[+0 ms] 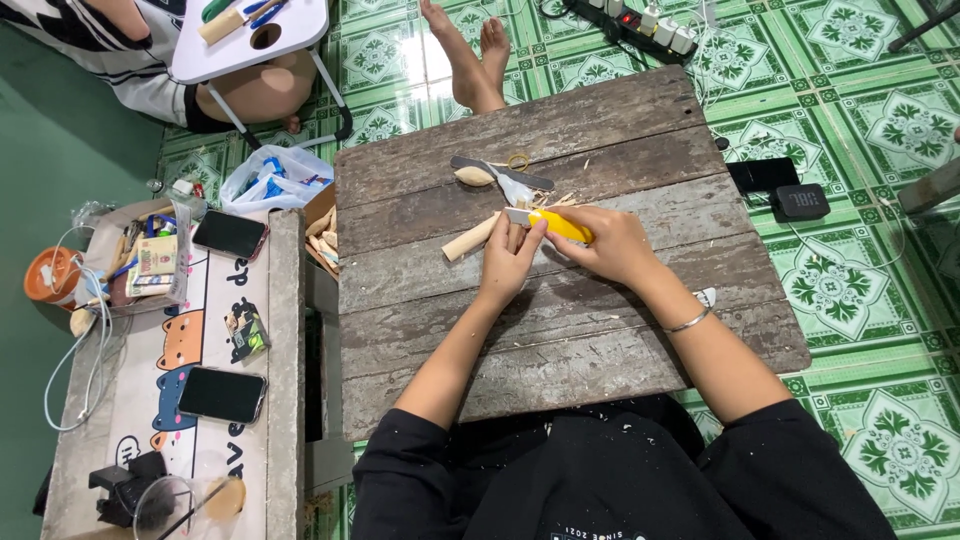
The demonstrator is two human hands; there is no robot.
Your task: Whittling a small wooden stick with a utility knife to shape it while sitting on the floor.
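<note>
1. Carving under way: right hand (610, 245) closed around a yellow utility knife (560, 226), blade end meeting a pale wooden stick (470, 238).
2. Left hand (508, 262) closed on the stick, thumb by the blade, near the middle of the plank bench (560, 340).
3. Next cut calls for fingers kept behind the edge (a judgement only).
4. Toward the far edge: carved wooden piece (474, 176), dark file (500, 170), shavings.
5. Nearby: two phones (222, 394) on the side table past the left edge.
</note>
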